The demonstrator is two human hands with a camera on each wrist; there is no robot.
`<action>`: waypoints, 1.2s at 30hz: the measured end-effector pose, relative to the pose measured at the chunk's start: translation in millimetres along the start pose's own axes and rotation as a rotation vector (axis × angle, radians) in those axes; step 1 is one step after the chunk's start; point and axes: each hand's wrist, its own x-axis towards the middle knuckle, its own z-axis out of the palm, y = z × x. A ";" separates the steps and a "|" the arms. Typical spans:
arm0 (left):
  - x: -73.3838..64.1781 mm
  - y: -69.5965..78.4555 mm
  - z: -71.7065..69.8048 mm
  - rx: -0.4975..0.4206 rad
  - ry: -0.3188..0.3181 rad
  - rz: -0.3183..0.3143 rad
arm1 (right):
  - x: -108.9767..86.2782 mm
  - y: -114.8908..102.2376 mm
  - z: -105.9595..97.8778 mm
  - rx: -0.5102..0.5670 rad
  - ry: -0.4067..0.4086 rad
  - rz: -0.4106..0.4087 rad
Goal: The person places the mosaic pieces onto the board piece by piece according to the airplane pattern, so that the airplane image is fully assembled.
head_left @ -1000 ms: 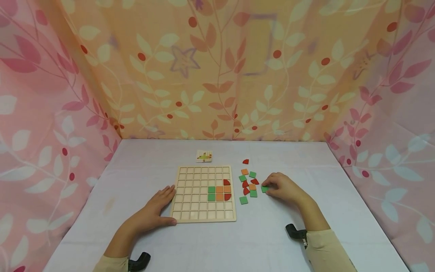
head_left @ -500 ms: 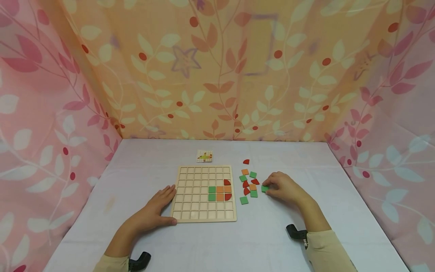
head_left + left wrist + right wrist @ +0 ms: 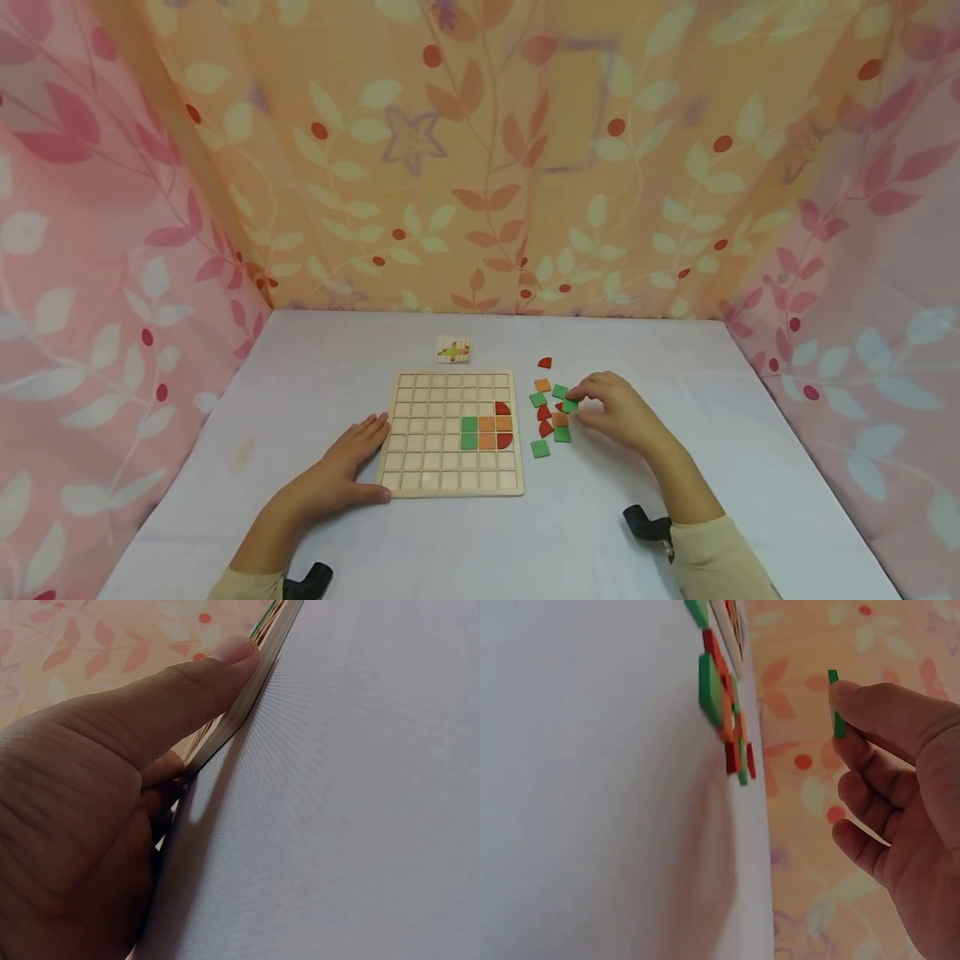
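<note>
My right hand (image 3: pixel 618 414) pinches a green square tile (image 3: pixel 571 407) between thumb and fingertips, above the loose pieces. The right wrist view shows this green tile (image 3: pixel 836 705) edge-on, lifted off the table. Straight fingers of my left hand (image 3: pixel 337 467) lie along the left edge of a wooden grid board (image 3: pixel 431 479), its thumb at the front left corner. In the left wrist view the thumb (image 3: pixel 180 694) touches the rim of the board (image 3: pixel 259 690). On the board's right side sit two green squares (image 3: pixel 468 433), several orange squares (image 3: pixel 487 432) and two red quarter-circles (image 3: pixel 504 441).
Right of the board lie loose green squares (image 3: pixel 540 449), orange squares (image 3: pixel 542 385) and red quarter-circles (image 3: pixel 545 363). A small picture card (image 3: pixel 453 349) lies behind the board. Patterned cloth (image 3: pixel 337 208) walls off the back and both sides of the white table (image 3: pixel 450 550).
My right hand has lifted the green square tile from the table and carried it left, over the loose pieces. The left hand stays at the board's edge.
</note>
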 end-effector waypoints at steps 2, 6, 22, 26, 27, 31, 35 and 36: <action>-0.9 0.0 0.6 0.006 0.000 -0.005 | 1.9 -9.6 1.1 0.012 0.011 -0.018; -0.8 -1.3 1.7 0.018 0.004 -0.001 | 9.3 -28.2 2.0 0.016 0.014 -0.061; 1.7 -5.5 3.3 0.016 0.005 0.025 | 45.2 -79.8 28.2 -0.012 -0.014 -0.181; 2.1 -5.2 3.7 0.020 0.005 0.016 | 52.6 -87.2 39.3 -0.027 -0.032 -0.202; 2.2 -5.2 3.7 0.020 0.006 0.012 | 54.4 -89.0 42.1 -0.033 -0.039 -0.206; 1.8 -6.0 3.5 0.022 0.003 0.010 | 60.3 -95.7 53.3 -0.059 -0.078 -0.209; 1.2 -7.1 3.3 0.029 0.004 0.023 | 65.9 -102.2 63.8 -0.065 -0.109 -0.200; 1.1 -7.3 3.4 0.030 0.005 0.025 | 67.3 -104.0 66.2 -0.061 -0.114 -0.198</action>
